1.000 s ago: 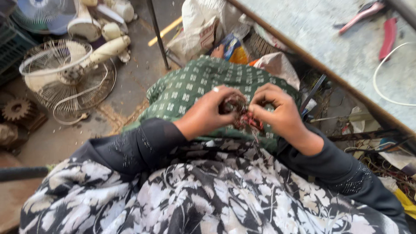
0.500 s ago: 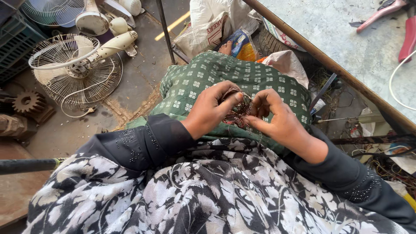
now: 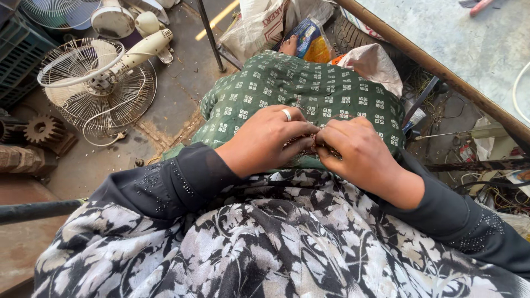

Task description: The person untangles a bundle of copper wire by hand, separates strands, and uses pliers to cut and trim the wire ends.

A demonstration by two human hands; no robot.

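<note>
Pinching a small coppery wire tangle (image 3: 314, 144) between both hands, your left hand (image 3: 265, 140) and right hand (image 3: 359, 152) close tight around it. You seem mid-untangling; next, tease out whichever strand sits just past your fingertips.

Both hands meet on the lap: the left hand (image 3: 265, 140) left of the right hand (image 3: 359, 152), touching. A fan guard (image 3: 94, 88) lies on the floor (image 3: 182, 72) far left; the surface (image 3: 469, 49) stands right.

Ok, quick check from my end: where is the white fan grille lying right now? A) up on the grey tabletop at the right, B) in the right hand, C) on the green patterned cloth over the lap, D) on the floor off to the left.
D: the white fan grille lies on the floor at the left, clear of both hands.
</note>
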